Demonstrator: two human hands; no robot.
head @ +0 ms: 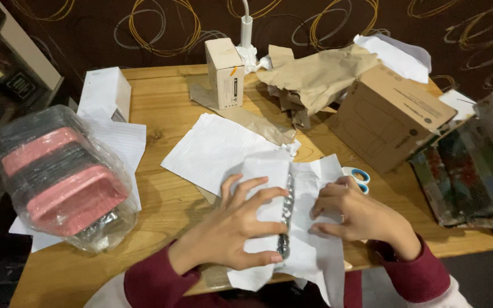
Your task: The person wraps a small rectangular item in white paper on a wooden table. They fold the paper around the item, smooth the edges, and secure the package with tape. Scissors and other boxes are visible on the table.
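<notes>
My left hand (241, 222) presses white paper (309, 251) down over a narrow silvery object (286, 212) at the front of the wooden table (161, 102). Only a thin strip of that object shows between the paper folds. My right hand (358, 214) lies flat on the paper's right flap, fingers spread toward the strip. Both sleeves are dark red.
A clear plastic bag with pink and dark items (61, 177) sits at the left. Lined white sheets (212, 148), a small upright carton (225, 71), crumpled brown paper (320, 71), a larger cardboard box (386, 117), blue-handled scissors (360, 175) and a colourful bag (475, 165) surround the work area.
</notes>
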